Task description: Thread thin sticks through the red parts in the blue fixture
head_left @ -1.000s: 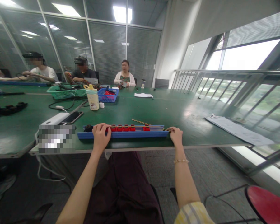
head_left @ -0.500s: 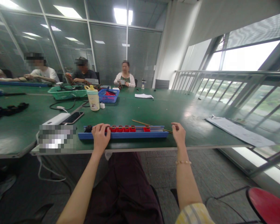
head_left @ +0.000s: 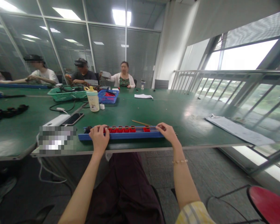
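A long blue channel [head_left: 135, 135] lies along the near edge of the table. Several red blocks with dark tops [head_left: 126, 129] sit in a row inside it, one of them apart to the right. A thin gold-coloured rod runs along their tops. My left hand [head_left: 99, 137] is curled over the channel's left part, beside a black piece [head_left: 88, 129]; what lies under its fingers is hidden. My right hand [head_left: 167, 132] is at the channel's right end, fingertips pinched together on something too small to make out. Behind the channel lies a thin gold-coloured stick [head_left: 140, 122], partly hidden.
On the green table [head_left: 184, 115] stand a cup [head_left: 92, 101], a green basket [head_left: 67, 95] and a blue basket [head_left: 108, 98]. A phone [head_left: 74, 119] and white power strip [head_left: 56, 120] lie left. Papers on a clipboard [head_left: 238, 129] lie right. Several people sit across.
My right hand let go of the thin stick's right end, drew back with fingers apart, then moved left onto the channel's right end. My left hand stayed. A person opposite stretched an arm sideways with a grey object.
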### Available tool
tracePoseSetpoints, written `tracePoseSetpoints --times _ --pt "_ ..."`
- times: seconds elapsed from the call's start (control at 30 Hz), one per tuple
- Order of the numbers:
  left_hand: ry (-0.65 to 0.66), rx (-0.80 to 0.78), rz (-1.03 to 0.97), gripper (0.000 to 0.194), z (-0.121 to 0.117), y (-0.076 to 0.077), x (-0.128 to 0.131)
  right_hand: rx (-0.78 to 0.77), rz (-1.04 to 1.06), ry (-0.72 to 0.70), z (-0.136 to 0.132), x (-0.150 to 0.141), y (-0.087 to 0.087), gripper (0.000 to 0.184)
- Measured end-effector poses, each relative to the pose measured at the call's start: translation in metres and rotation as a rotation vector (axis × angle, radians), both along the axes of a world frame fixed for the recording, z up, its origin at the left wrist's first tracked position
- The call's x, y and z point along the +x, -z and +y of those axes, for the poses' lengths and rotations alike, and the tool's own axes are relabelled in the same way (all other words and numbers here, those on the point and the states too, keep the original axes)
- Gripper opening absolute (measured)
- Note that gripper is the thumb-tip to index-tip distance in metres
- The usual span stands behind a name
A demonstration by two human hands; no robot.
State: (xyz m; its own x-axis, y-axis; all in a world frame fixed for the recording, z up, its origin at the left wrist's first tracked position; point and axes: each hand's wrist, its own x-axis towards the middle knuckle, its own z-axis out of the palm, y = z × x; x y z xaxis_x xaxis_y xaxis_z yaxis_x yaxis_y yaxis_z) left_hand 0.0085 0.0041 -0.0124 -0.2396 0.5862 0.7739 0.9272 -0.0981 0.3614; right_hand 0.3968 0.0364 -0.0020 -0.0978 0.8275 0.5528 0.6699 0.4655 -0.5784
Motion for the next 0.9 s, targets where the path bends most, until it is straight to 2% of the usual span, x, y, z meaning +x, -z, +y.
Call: tracePoseSetpoints --times 0.6,0.9 --pt "0.104 0.064 0.057 0.025 0.0039 0.0031 -0.0035 -0.023 -0.002 -0.050 0.0050 0.0033 0.0014 0.021" --pt "0.129 0.047 0.048 0.024 0.0040 0.0030 -0.0032 0.025 -0.006 -0.019 0.0069 0.0046 0.0017 0.021"
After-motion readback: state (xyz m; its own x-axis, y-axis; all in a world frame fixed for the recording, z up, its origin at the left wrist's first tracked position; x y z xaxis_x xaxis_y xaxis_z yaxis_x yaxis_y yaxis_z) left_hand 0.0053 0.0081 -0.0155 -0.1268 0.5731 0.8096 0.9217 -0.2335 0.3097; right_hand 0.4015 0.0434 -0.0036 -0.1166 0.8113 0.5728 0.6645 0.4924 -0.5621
